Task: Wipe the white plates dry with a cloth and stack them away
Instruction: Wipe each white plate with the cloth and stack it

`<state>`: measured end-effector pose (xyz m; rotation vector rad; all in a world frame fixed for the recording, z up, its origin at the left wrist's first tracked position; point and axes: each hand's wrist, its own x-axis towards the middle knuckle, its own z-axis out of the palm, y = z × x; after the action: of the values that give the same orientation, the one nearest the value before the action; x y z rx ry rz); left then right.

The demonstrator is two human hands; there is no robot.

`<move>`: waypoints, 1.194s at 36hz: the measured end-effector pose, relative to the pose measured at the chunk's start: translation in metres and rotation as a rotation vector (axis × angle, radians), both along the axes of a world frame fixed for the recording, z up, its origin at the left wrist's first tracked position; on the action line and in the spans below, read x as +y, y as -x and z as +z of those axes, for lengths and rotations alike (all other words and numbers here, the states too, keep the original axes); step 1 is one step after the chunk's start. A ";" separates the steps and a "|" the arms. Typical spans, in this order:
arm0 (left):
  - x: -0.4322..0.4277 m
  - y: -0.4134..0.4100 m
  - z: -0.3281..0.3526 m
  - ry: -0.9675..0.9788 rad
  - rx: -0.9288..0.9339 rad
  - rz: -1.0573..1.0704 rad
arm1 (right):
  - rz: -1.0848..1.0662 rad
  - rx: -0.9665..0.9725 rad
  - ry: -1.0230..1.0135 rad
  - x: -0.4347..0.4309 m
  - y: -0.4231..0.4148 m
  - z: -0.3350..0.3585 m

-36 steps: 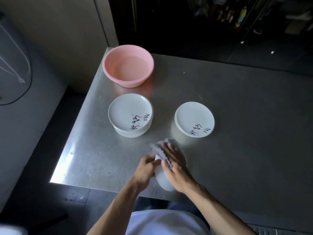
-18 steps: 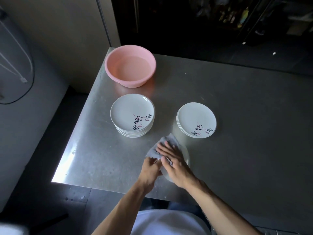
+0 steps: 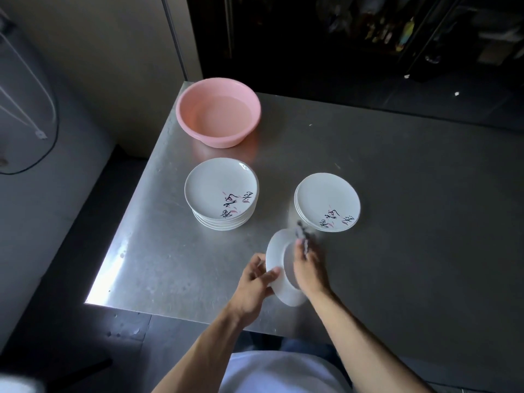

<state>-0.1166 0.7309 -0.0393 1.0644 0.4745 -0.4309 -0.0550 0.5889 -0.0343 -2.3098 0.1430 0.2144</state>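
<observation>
I hold a white plate tilted on edge above the table's near side, its underside turned to the left. My left hand grips its left rim. On the plate's far side lies my right hand, pressing a blurred grey cloth of which only a small part shows at the plate's top edge. A taller stack of white plates with painted marks stands to the left, and a lower stack stands to the right, just beyond the held plate.
A pink basin holding water sits at the far left corner of the steel table. The table's left edge and near edge drop to a dark floor. A dark shelving area lies beyond the far edge.
The plate has turned up on edge, so its white underside now faces left. The cloth, earlier spread over the plate under my right hand, is now mostly hidden behind it.
</observation>
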 end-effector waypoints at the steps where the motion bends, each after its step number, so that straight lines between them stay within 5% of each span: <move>1: 0.000 -0.001 0.000 0.007 0.012 0.020 | -0.144 0.136 -0.061 0.001 -0.004 0.000; 4: 0.004 -0.008 0.003 -0.023 0.058 0.056 | -0.089 0.149 -0.068 0.006 0.005 0.001; 10: 0.011 -0.005 0.005 -0.125 0.030 -0.031 | 0.623 -0.282 0.093 -0.003 0.035 -0.009; 16: 0.010 0.000 0.002 -0.116 0.038 -0.105 | 0.080 0.011 0.051 0.001 0.016 -0.012; 20: 0.009 0.001 0.003 -0.119 0.004 -0.143 | 0.473 -0.320 0.086 0.002 0.030 -0.002; 23: 0.009 0.007 0.002 -0.115 -0.027 -0.124 | 0.648 -0.262 0.052 -0.002 0.040 -0.007; 27: -0.004 0.010 0.004 -0.022 0.050 0.008 | 0.205 -0.094 -0.033 -0.006 0.026 -0.008; 30: -0.009 0.003 0.008 0.001 0.069 0.095 | -0.366 0.356 -0.379 -0.005 0.017 0.003; 32: -0.005 -0.004 0.014 -0.059 0.063 0.108 | -0.429 0.322 -0.411 -0.002 0.018 0.005; 39: 0.006 -0.012 0.018 -0.230 -0.019 -0.021 | 0.347 -0.172 -0.234 0.012 0.037 0.010; 43: 0.008 -0.003 0.012 -0.238 0.021 -0.069 | 0.435 -0.209 -0.061 0.005 0.030 -0.007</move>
<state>-0.1131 0.7388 -0.0278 1.3099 0.5178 -0.4546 -0.0848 0.5944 -0.0417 -2.2604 -0.4685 0.1903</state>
